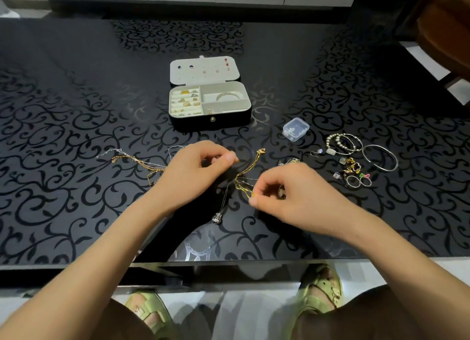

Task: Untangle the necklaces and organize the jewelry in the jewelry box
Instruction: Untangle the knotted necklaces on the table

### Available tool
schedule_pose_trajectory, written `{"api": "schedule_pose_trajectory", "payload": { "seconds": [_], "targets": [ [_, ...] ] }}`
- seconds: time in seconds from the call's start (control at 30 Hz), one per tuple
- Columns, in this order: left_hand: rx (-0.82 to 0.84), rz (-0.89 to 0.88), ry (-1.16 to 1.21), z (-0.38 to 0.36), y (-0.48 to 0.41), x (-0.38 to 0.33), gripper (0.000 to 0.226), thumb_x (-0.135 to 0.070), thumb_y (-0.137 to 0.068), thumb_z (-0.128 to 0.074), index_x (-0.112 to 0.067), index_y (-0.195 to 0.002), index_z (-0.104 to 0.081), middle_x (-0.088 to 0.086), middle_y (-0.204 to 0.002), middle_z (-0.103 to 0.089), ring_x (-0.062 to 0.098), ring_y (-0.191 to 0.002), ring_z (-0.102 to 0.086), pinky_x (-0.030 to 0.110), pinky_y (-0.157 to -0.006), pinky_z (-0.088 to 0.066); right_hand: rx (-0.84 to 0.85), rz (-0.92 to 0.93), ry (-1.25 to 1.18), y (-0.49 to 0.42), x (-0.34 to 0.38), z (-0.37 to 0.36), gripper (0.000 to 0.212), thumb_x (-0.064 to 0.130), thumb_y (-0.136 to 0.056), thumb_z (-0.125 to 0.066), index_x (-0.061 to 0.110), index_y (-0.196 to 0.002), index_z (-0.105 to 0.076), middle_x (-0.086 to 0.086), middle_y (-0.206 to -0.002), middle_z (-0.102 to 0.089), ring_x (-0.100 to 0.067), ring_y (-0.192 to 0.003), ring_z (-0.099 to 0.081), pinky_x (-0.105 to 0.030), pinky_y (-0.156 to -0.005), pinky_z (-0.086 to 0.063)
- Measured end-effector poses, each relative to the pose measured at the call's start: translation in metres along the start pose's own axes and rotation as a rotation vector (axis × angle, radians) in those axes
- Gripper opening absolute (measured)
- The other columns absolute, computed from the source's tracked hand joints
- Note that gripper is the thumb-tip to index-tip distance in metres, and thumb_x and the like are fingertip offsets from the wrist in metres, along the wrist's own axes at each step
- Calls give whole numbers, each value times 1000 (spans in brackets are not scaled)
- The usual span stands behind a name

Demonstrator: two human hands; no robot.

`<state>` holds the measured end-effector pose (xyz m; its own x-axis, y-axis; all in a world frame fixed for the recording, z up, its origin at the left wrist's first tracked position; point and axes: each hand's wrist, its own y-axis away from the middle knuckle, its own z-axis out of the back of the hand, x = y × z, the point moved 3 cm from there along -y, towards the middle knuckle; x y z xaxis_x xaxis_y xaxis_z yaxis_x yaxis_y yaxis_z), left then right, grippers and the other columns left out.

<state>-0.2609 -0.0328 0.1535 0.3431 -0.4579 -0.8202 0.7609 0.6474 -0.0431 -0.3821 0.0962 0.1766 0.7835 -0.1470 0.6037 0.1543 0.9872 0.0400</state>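
A tangle of thin gold and silver necklaces (244, 178) lies between my hands on the black patterned table (76, 85). My left hand (195, 171) pinches chain strands near its fingertips. My right hand (287, 194) pinches the gold chain at the knot. A silver pendant (217, 218) hangs from a thin silver chain below the tangle. More chain ends (134, 160) trail off to the left. The black jewelry box (211, 122) stands open behind, with rings in its left slots, a bangle in its right compartment and earrings in the lid.
A small clear plastic case (295, 129) sits right of the box. Beaded bracelets (342, 142), a silver bangle (380, 157), rings (353, 181) and small charms lie at the right. The table's front edge runs just above my knees and green sandals.
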Motion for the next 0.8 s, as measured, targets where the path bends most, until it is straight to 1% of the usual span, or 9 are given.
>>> {"api": "schedule_pose_trajectory", "payload": {
  "seconds": [0.07, 0.13, 0.23, 0.37, 0.4, 0.47, 0.6, 0.7, 0.8],
  "targets": [
    [-71, 13, -137, 2, 2, 5, 10, -35, -87, -62, -34, -78, -66, -5, -81, -64, 5, -77, -57, 22, -74, -43, 58, 45, 157, 4, 3, -9, 14, 35, -82, -64, 25, -71, -63, 11, -68, -61, -5, -67, -49, -24, -69, -42],
    [-87, 6, -297, 1, 6, 7, 9, -29, -84, -67, -31, -75, -65, -8, -77, -58, 6, -73, -53, 24, -70, -40, 115, 69, 263, 5, 3, -13, 15, 42, -83, -60, 28, -77, -64, 12, -75, -62, -5, -76, -50, -28, -76, -44],
    [-55, -25, -415, -3, 13, 8, 11, -33, -78, -71, -25, -73, -65, -10, -75, -54, 9, -74, -49, 27, -69, -37, 169, 45, 288, 5, 2, -11, 21, 48, -85, -56, 31, -86, -67, 12, -84, -65, -9, -87, -55, -31, -81, -45],
    [-19, -47, -436, -10, 20, 5, 18, -40, -73, -74, -31, -72, -58, -12, -75, -51, 6, -75, -46, 24, -68, -33, -4, -6, 328, -7, -4, -1, 19, 39, -89, -52, 30, -95, -68, 9, -98, -68, -15, -99, -57, -33, -87, -45],
    [-3, -56, -448, -11, 20, 4, 19, -41, -73, -74, -32, -73, -57, -13, -74, -50, 6, -75, -45, 24, -68, -32, -49, -31, 338, -12, -7, 1, 17, 37, -89, -54, 30, -96, -67, 10, -98, -67, -15, -100, -56, -32, -87, -44],
    [22, -66, -463, -13, 21, 5, 18, -37, -75, -73, -31, -77, -56, -14, -74, -48, 7, -76, -43, 23, -68, -30, -90, -76, 342, -20, -13, 2, 12, 36, -87, -58, 28, -93, -65, 12, -89, -63, -14, -95, -55, -29, -82, -42],
    [-9, -99, -517, -9, 19, 9, 8, -15, -81, -64, -22, -85, -62, -10, -76, -50, 15, -80, -48, 30, -75, -38, -32, -124, 349, -32, -21, -2, 15, 39, -82, -65, 26, -90, -61, 15, -70, -48, -10, -82, -46, -26, -73, -37],
    [-61, -143, -574, -1, 15, 15, 13, -5, -79, -62, -15, -86, -65, -5, -75, -51, 23, -78, -51, 31, -70, -37, -36, -132, 332, -36, -24, -4, 15, 36, -82, -66, 26, -88, -57, 15, -69, -46, -11, -81, -46, -27, -71, -35],
    [-65, -164, -592, 2, 15, 16, 7, -8, -80, -65, -13, -84, -65, -3, -75, -50, 25, -78, -52, 29, -69, -34, -34, -180, 318, -36, -25, -5, 12, 32, -84, -64, 21, -85, -60, 13, -70, -50, -14, -83, -51, -29, -74, -41]
  ]
}}
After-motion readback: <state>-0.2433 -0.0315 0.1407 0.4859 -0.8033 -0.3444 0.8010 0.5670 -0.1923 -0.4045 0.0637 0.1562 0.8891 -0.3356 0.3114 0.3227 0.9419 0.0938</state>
